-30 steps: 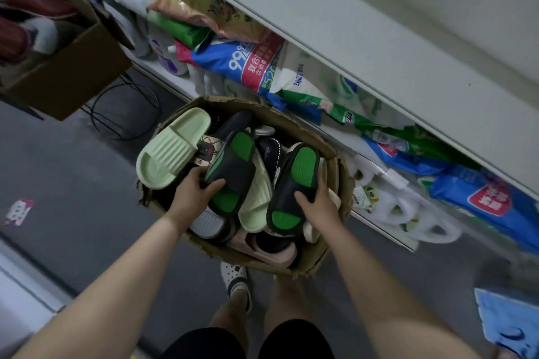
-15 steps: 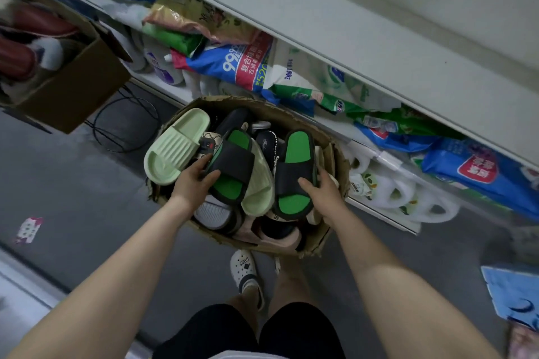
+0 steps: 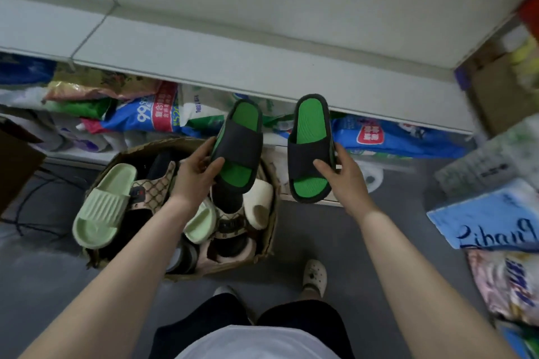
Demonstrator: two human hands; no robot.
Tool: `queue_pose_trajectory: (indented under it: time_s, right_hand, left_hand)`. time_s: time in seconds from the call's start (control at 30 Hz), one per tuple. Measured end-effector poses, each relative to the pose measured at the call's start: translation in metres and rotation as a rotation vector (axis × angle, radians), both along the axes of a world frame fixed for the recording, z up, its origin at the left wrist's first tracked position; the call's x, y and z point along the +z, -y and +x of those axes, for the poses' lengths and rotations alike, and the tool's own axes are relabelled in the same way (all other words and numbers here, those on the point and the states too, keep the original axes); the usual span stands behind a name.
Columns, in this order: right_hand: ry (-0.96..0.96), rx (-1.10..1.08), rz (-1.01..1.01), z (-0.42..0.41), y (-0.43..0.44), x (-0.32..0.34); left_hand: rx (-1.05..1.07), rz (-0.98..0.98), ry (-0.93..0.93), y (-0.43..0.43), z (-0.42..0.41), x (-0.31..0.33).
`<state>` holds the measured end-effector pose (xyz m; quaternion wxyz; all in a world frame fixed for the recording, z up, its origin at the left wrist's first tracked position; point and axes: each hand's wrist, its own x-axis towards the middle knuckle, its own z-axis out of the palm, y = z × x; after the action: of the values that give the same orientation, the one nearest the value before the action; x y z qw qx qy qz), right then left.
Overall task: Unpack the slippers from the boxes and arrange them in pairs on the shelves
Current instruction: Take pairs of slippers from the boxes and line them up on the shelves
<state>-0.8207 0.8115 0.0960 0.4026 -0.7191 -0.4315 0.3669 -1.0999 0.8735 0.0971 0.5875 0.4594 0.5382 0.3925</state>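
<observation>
1. Both hands, the left hand [image 3: 194, 175] and the right hand [image 3: 345, 181], are now up out of the box [image 3: 270, 230]. Half a second ago they were down in it, each on a black-and-green slipper in the heap.
2. The left hand grips the left slipper [image 3: 240, 137] at its strap, thumb across the top, just above the box's far rim.
3. The right hand grips the right slipper [image 3: 310, 140] the same way, held in the air to the right of the box.
4. The hands are apart. The two slippers hang side by side without touching, green insoles up and toes toward the shelf [image 3: 262, 67].
5. A matched pair looks to be lifted clear, so the picking step seems done. Setting them together on the shelf is likely next.
6. The box still holds many more, among them a pale slipper [image 3: 102, 207] on its left rim, so most of the task appears to remain.
</observation>
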Motion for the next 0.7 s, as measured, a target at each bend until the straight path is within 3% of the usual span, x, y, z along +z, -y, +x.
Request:
queue_pose_trajectory:
  time_s: [0.33, 0.53, 0.7]
  right_hand:
    - [0.147, -0.297, 0.046, 0.195, 0.016, 0.027]
    - [0.199, -0.326, -0.012, 0.336, -0.007, 0.017]
    - [0.239, -0.223, -0.102, 0.414, -0.045, 0.0]
  left_hand:
    - [-0.202, 0.036, -0.013, -0.028, 0.201, 0.018]
    - [-0.253, 0.015, 0.018, -0.053, 0.35, 0.005]
    - [-0.227, 0.044, -0.087, -0.082, 0.436, -0.017]
